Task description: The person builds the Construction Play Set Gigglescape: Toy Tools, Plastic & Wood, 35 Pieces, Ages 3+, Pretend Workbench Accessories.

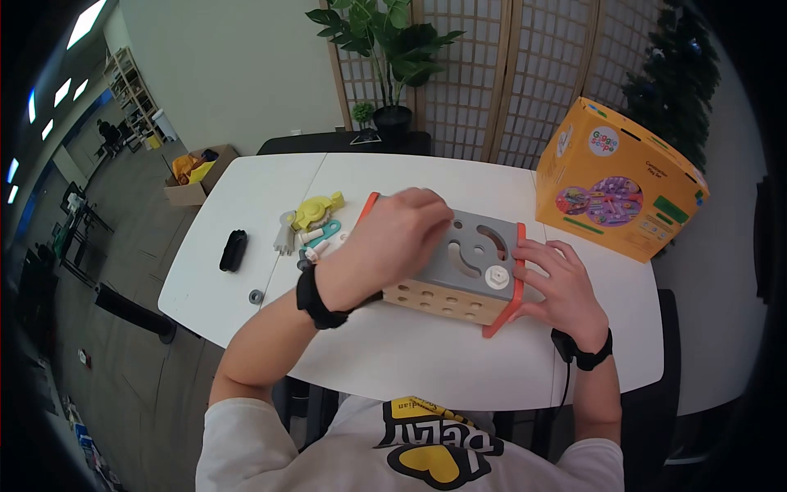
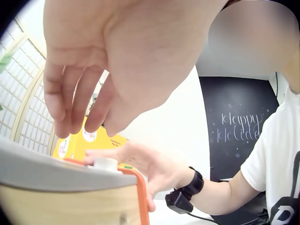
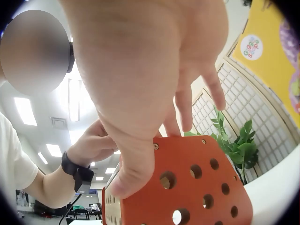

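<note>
A toy toolbox [image 1: 447, 302] with a grey slotted top, pale wooden side and orange end panels stands on the white table. My right hand [image 1: 566, 287] grips its right end panel [image 3: 187, 178], thumb on the wooden side and fingertips over the top edge. Near that end a white hexagonal bolt head [image 1: 497, 277] sits on the grey top. Above the top's left half is my left hand [image 1: 402, 234], fingers pointing down and loosely bent. In the left wrist view no object shows between those fingers, and the fingertips [image 2: 93, 126] appear above the grey surface.
Left of the toolbox lie a yellow toy piece [image 1: 316, 211], a teal piece [image 1: 324, 233] and a grey toy piece [image 1: 284, 234]. A black case [image 1: 234, 250] and a small grey ring [image 1: 256, 297] are farther left. At the back right stands a large orange-yellow box [image 1: 619, 180].
</note>
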Demonstrator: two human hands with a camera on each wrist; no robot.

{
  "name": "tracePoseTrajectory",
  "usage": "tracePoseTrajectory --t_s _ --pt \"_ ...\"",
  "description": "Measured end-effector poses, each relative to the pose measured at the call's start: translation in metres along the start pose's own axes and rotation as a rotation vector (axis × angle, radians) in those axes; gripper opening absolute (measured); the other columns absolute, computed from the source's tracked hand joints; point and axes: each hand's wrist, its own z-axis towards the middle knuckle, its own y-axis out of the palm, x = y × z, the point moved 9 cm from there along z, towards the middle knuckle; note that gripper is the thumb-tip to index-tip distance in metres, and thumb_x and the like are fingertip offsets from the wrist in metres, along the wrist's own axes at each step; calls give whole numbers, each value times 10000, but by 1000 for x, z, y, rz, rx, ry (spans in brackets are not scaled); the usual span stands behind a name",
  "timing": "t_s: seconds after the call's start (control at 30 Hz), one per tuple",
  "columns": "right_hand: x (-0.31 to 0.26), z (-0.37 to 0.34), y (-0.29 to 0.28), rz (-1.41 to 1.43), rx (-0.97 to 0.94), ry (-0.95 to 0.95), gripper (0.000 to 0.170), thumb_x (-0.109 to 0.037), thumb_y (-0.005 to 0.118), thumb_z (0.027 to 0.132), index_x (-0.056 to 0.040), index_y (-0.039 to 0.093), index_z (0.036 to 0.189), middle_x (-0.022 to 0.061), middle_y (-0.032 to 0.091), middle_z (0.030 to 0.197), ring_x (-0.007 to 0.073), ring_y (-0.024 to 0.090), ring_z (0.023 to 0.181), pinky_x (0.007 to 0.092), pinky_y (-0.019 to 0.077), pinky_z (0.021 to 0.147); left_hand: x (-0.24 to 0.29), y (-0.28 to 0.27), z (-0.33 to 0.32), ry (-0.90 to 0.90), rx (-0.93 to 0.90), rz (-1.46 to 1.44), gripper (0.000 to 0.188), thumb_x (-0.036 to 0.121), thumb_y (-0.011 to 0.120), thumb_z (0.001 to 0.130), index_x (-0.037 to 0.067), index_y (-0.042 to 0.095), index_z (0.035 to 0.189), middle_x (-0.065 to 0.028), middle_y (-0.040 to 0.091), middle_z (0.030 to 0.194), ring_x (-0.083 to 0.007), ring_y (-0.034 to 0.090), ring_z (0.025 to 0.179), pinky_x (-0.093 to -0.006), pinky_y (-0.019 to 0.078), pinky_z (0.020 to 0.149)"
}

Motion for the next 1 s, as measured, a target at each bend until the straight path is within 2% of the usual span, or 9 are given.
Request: tracePoseTrajectory --t_s 0.07,0.17,0.33,0.47,0.6,0.7,0.8,0.9,1.0 --pt "-4 -3 -2 12 41 -14 619 -459 897 569 -104 674 1025 41 628 1175 248 583 1210 488 426 1070 -29 -30 -10 -120 67 81 80 24 663 878 -19 709 929 -162 709 938 -336 691 861 -402 564 783" --pt "-12 -4 -4 49 91 -26 658 -494 917 512 -91 668 969 47 603 1060 265 596 1102 508 424 1060 -77 -60 -38 -367 66 123 92 47 668 901 -4 732 944 -165 725 945 -327 709 827 -393 568 761" --pt "-17 -4 1 104 140 17 708 -544 918 497 -56 644 930 90 562 1021 315 566 1067 563 400 1072 -155 -66 -110 -672 -203 308 172 152 751 860 11 752 958 -167 730 873 -305 711 816 -386 565 751" --pt "-21 -3 7 77 150 60 734 -561 916 506 -42 634 942 126 544 1056 349 537 1097 579 381 1087 -181 -54 -160 -865 -428 440 227 212 795 824 32 764 958 -168 731 858 -304 705 810 -401 563 763" --pt "-26 -1 8 55 150 85 737 -563 914 542 -38 630 973 132 536 1081 355 525 1112 582 372 1097 -194 -40 -192 -964 -440 452 252 227 831 797 40 765 952 -164 733 853 -313 704 828 -407 565 769" --pt "-26 -2 9 68 132 106 729 -558 913 568 -39 626 992 133 529 1106 357 520 1122 589 362 1109 -205 -29 -209 -918 -422 422 217 178 829 793 39 762 945 -170 736 874 -331 708 841 -414 568 765" --pt "-24 -3 9 99 126 115 724 -547 916 582 -40 619 1004 135 520 1124 362 513 1133 603 343 1129 -210 -35 -218 -967 -419 456 162 106 803 797 33 754 933 -181 733 866 -349 708 841 -421 569 759" --pt "-24 -3 9 134 118 116 724 -533 923 594 -38 610 1019 139 512 1133 370 505 1143 618 320 1147 -192 -51 -204 -887 -337 504 109 32 759 805 -4 730 904 -194 720 812 -364 704 813 -425 563 747" --pt "-24 -3 11 150 104 107 742 -532 922 609 -30 594 1046 144 501 1148 380 494 1156 637 302 1152 -150 -62 -168 -785 -177 302 100 -11 743 817 -16 719 915 -194 720 827 -362 698 793 -409 558 737"
